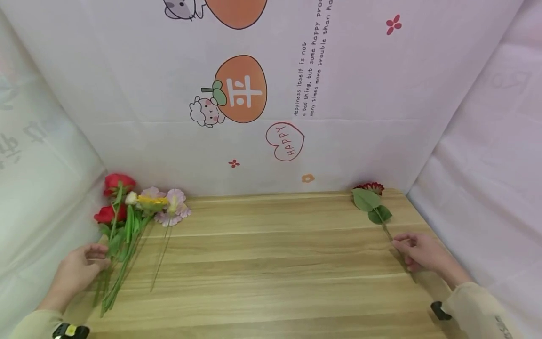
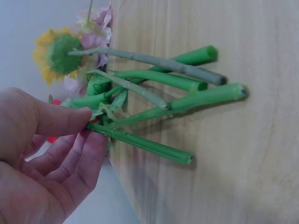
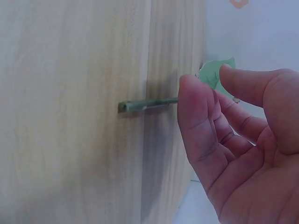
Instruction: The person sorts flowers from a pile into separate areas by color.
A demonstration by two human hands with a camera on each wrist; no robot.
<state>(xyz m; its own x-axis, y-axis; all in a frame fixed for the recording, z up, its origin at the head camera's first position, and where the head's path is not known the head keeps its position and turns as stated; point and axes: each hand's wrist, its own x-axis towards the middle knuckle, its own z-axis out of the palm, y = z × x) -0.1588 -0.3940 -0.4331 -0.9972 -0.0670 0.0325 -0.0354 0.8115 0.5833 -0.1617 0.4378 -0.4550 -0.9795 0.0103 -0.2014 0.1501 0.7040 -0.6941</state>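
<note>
Flowers [image 1: 120, 182], likely light with stiffish stems [image 2: 205, 98], best held mid-stem; left grip [image 1: 77, 269] pinches one stem [image 2: 149, 146], right grip [image 1: 425, 254] spread

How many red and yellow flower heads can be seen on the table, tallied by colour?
Bright red flowers: 2
Dark red flower: 1
Yellow flower: 1
Total: 4

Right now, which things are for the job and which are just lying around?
Seem part of the job:
green stem, pinched by the left hand
dark red flower, at the right hand

Seem just lying about:
yellow flower
pinkish flowers
</note>
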